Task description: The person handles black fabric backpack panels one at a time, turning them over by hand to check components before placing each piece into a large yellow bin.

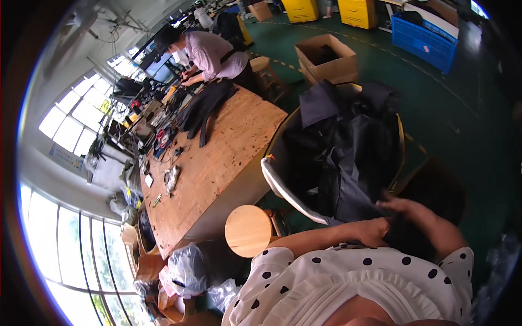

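Close to my body, my left hand (374, 232) is closed at the edge of a black fabric piece (410, 238), its fingertips partly hidden. My right hand (399, 205) is just above and beyond it, fingers stretched toward the left and slightly blurred. Right in front of both hands stands a large open bin (288, 187) with a pale rim at its near left side. Dark grey and black fabric pieces (350, 157) are heaped in it, some draped over the far rim. The right fingertips are near this heap; whether they touch it I cannot tell.
A worn wooden worktable (217, 168) with scattered tools and dark cloth stands to the left. Another person (215, 57) bends over its far end. A round stool (248, 231) is beside the bin. Beyond are a cardboard box (326, 65), a blue crate (424, 43) and yellow bins (356, 13).
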